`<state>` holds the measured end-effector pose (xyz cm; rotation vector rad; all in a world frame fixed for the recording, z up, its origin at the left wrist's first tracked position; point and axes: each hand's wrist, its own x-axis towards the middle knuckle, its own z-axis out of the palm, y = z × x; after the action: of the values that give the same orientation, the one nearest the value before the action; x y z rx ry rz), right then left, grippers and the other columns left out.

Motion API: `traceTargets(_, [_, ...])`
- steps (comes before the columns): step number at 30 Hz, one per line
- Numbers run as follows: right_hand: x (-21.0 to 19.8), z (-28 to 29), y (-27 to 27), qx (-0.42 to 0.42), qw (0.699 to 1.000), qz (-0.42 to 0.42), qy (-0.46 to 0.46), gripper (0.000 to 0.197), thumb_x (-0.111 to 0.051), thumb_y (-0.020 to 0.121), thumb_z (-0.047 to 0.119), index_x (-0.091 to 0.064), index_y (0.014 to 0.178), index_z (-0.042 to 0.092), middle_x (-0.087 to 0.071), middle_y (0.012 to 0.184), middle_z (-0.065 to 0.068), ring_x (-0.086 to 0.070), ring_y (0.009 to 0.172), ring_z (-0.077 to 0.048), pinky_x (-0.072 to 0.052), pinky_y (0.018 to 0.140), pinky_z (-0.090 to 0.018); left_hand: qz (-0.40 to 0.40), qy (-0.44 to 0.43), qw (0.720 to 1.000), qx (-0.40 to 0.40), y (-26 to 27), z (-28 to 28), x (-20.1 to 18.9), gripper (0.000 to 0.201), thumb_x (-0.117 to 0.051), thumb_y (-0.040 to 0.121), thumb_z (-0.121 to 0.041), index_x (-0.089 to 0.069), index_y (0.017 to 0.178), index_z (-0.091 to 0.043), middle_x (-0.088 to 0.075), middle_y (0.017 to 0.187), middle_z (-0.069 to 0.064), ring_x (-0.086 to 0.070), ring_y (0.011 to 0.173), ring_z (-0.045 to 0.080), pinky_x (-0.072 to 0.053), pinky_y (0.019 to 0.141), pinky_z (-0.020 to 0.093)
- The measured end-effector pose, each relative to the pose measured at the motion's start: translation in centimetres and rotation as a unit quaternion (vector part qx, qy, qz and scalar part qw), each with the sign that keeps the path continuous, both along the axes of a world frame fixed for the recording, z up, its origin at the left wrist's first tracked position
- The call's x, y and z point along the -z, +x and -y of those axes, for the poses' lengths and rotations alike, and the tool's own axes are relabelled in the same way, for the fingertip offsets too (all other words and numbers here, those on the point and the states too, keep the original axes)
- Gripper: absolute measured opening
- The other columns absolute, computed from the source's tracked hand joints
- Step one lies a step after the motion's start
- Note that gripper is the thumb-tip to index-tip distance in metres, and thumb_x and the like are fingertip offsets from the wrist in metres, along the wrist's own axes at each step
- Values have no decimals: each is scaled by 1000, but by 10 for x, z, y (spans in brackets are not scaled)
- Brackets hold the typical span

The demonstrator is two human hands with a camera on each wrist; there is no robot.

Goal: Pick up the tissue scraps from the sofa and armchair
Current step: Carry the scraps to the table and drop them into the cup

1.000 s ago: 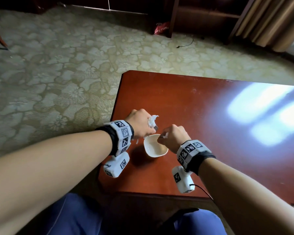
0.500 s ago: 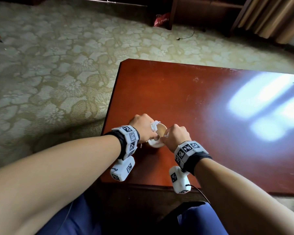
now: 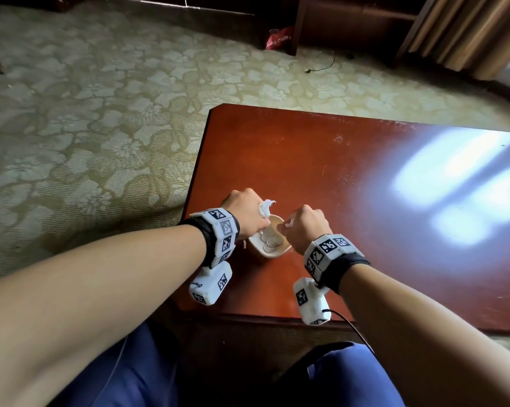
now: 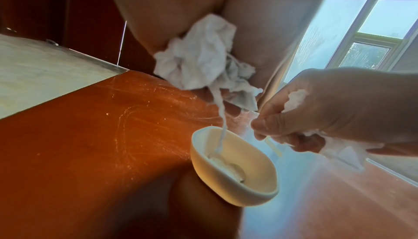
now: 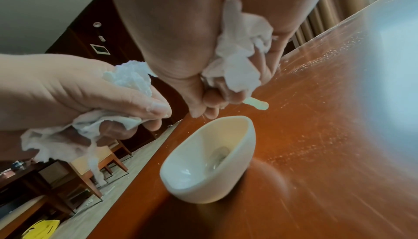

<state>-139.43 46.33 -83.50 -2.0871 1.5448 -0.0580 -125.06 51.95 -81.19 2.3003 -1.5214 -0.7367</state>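
Observation:
Both hands hover over a small white bowl [image 3: 270,242] near the front left corner of a red-brown table [image 3: 350,177]. My left hand [image 3: 246,210] grips a crumpled wad of white tissue scraps [image 4: 203,60]; a thin twisted strand hangs from it into the bowl [image 4: 235,166]. My right hand [image 3: 305,226] holds another bunch of tissue scraps [image 5: 239,55] in its curled fingers, just right of the bowl's rim [image 5: 210,153]. A little white material lies at the bowl's bottom. In the left wrist view the right hand [image 4: 321,110] shows tissue poking out between its fingers.
Patterned beige carpet [image 3: 86,127] spreads left of and beyond the table. Dark wooden furniture [image 3: 321,22] and curtains [image 3: 465,30] stand at the far side, with a red bag [image 3: 278,39] on the floor. My blue-clad knees [image 3: 130,374] sit below the table's front edge.
The hands stay together over the bowl while the view has shifted slightly. The bowl, earlier tilted up and mostly hidden between the hands, now shows its inside with white bits lying in it.

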Motion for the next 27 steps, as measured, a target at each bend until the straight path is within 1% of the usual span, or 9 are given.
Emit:
traceTargets(6, [-19,6,22,-23,999,15,-29,16,-67,82,32,-74,86,18,-67,80,-7,-60,66,-27,-46,60,-25,-14,-29,999,17,19,11,-18,22,-76,77,-36,-66,66,-19,-71,73,1,-67,68,18,-47,55,23])
traceTargets(9, [-39,20,42,-40,998,26,-51,19,-67,82,33,-72,73,17,-62,67,-4,-57,61,-26,-41,56,-24,-21,-48,999,15,34,29,-34,25,-76,78,-33,-64,61,-18,-69,66,-1,-66,61,14,-50,52,23])
traceTargets(11, [-57,33,58,-52,997,26,-54,21,-66,83,34,-70,70,18,-64,68,-7,-58,59,-26,-41,54,-25,-27,-58,998,8,47,40,-49,27,-76,78,-32,-63,59,-17,-68,61,-3,-67,57,12,-52,51,24])
traceTargets(13, [-80,46,75,-61,996,24,-53,21,-65,84,36,-70,70,20,-65,71,-9,-60,61,-26,-44,53,-25,-32,-67,997,2,61,48,-72,30,-75,78,-31,-62,55,-18,-66,55,-5,-66,53,10,-46,45,21])
traceTargets(15, [-112,57,92,-69,996,23,-52,24,-67,83,38,-68,67,21,-63,67,-6,-59,57,-24,-41,50,-21,-36,-72,997,-8,78,52,-103,32,-74,79,-28,-59,53,-17,-63,52,-5,-62,48,8,-39,41,18])
traceTargets(17, [-150,65,112,-75,996,27,-47,32,-69,82,36,-59,57,18,-57,60,-3,-48,48,-20,-31,44,-16,-40,-72,996,-24,98,51,-142,34,-75,79,-26,-56,52,-17,-60,51,-6,-57,45,6,-35,38,15])
traceTargets(22, [-266,69,176,-136,990,16,-44,37,-63,82,27,-50,52,10,-45,50,3,-34,43,-19,-24,40,-17,-45,-56,994,-80,158,30,-258,22,-76,78,-28,-67,66,-12,-66,61,-1,-63,55,14,-41,46,20])
traceTargets(25, [-342,53,227,-183,982,21,-31,30,-61,80,22,-55,55,5,-41,46,-1,-34,45,-23,-31,42,-19,-44,-54,990,-126,198,6,-332,22,-76,78,-29,-65,67,-13,-68,68,1,-65,63,18,-41,50,22])
traceTargets(27, [-390,37,267,-216,975,27,-36,26,-61,77,20,-58,56,6,-44,46,-3,-39,49,-23,-38,44,-25,-43,-58,984,-163,230,-14,-377,23,-77,77,-31,-64,66,-16,-68,69,0,-65,63,16,-39,49,21])
